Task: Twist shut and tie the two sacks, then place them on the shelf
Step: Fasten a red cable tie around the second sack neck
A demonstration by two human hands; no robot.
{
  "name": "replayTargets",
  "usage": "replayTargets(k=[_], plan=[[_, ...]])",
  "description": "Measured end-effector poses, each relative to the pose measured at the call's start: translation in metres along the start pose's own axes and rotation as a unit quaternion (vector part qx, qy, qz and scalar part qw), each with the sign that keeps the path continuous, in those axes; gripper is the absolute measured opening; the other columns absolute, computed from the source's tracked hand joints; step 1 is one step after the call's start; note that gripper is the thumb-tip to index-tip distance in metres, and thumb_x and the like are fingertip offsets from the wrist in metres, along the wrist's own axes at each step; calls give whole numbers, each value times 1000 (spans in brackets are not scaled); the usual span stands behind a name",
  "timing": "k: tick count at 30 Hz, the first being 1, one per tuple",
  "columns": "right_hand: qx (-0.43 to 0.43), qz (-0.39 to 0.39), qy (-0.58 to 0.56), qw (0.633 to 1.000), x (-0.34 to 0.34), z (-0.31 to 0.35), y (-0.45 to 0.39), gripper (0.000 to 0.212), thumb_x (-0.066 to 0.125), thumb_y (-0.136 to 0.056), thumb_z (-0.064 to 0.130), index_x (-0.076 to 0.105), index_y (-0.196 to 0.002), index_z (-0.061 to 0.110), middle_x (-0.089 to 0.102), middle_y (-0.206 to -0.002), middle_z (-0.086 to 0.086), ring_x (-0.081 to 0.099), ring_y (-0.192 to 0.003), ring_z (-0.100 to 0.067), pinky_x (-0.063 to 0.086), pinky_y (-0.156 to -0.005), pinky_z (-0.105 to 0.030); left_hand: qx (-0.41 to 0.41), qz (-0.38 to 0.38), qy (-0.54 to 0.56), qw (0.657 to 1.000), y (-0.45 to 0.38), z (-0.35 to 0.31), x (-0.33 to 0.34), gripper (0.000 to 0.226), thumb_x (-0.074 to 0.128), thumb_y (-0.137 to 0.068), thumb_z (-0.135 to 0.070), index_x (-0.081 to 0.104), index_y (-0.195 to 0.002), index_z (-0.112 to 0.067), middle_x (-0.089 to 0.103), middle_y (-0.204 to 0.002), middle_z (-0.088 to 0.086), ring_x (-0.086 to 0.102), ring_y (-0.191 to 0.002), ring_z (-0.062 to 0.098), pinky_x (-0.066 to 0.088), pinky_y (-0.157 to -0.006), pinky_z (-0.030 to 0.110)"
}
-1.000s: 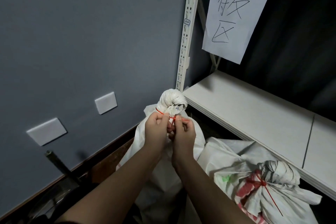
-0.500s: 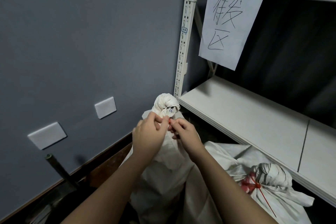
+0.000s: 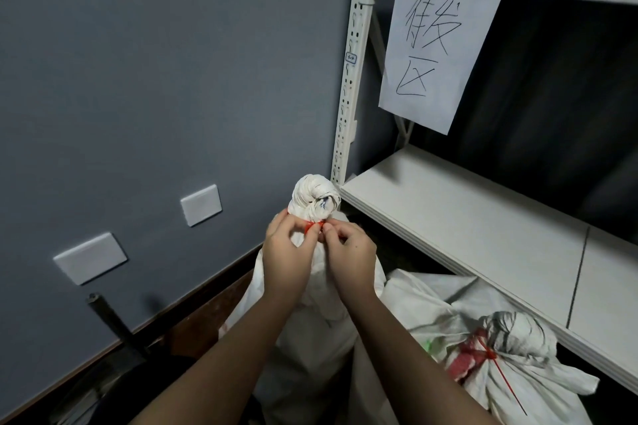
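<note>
At the middle stood a white sack, its twisted top bunched up (what was inside stayed hidden). Both the left hand and the right hand pinched a red tie at its neck. At four o'clock lay a second sack, already tied, just below the shelf edge at three o'clock.

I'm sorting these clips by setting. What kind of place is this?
Probably a storeroom or dispatch area: white slotted metal shelving, a handwritten paper sign hanging from it, and white sacks tied with red string below.
</note>
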State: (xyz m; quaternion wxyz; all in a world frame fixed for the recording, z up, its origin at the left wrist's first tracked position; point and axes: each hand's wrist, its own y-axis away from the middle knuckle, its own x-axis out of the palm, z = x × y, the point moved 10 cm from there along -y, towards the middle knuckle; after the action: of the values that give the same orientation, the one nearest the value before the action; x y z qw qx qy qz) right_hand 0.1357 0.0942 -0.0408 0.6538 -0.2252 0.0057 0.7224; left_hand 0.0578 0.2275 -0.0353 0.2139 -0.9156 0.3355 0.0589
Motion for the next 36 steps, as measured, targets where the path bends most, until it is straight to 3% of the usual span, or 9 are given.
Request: replayTargets(k=[4,10,14,18,20,25,31,34,36], plan=[[35,27,-35,998,6,0,0,18,58,-90,13,75,-86,7,73,-82,-3,65,-83,-13,44,-76,-18,-15,-5,-14,1000,-4,4,-3,23,66,-84,-16,52,-66,-12,58,-78,-1,54,-80,16,37,-65,20],[62,100,-75,990,9,0,0,29,57,-91,10,66,-63,8,68,-70,2,58,-70,3,38,-64,-5,-64,0,28,998,-7,15,-8,31,66,-84,-13,45,-61,-15,48,-59,-2,40,-59,8,34,-59,27],[97,137,-128,977,14,-3,-1,32,59,-90,11,65,-58,8,64,-60,5,59,-69,7,41,-74,-18,-94,-11,67,993,-8,15,-13,24,66,-84,-8,51,-66,-4,49,-55,-7,42,-46,-4,32,-48,9],[135,164,-184,960,17,-8,2,30,59,-88,7,66,-59,5,72,-84,-5,64,-99,-2,45,-90,-26,-127,-25,117,985,-9,24,-14,21,68,-84,-6,55,-69,3,58,-60,-6,48,-48,-9,38,-51,7],[142,174,-190,956,17,-9,3,27,59,-89,8,68,-64,4,72,-86,-2,64,-96,-3,47,-85,-21,-136,-22,122,983,-8,28,-13,23,68,-84,-8,54,-67,-2,59,-59,-6,48,-49,-7,40,-52,11],[99,66,-191,974,4,-6,10,5,66,-86,11,68,-86,7,69,-78,5,62,-68,3,45,-66,-8,-169,-14,142,975,-7,35,-8,25,68,-84,-11,53,-64,-9,60,-59,-3,51,-54,3,43,-58,23],[16,-64,-103,992,3,3,17,5,69,-83,9,72,-83,13,67,-90,0,57,-83,9,38,-71,0,-137,-13,110,984,-2,24,-5,23,64,-87,-12,53,-67,-16,67,-77,-4,60,-70,7,47,-66,14],[-12,-101,-55,993,-1,5,18,3,68,-84,12,71,-83,12,67,-91,1,58,-85,2,42,-74,-7,-89,4,53,995,-5,20,0,19,63,-87,-14,54,-71,-18,63,-106,-5,59,-101,13,45,-85,26],[-31,-108,-21,993,-3,9,18,5,68,-85,14,72,-86,12,67,-92,3,60,-85,-3,46,-77,-16,-81,6,19,996,-6,20,0,18,65,-86,-16,54,-72,-14,55,-113,-8,51,-108,5,37,-88,22]])
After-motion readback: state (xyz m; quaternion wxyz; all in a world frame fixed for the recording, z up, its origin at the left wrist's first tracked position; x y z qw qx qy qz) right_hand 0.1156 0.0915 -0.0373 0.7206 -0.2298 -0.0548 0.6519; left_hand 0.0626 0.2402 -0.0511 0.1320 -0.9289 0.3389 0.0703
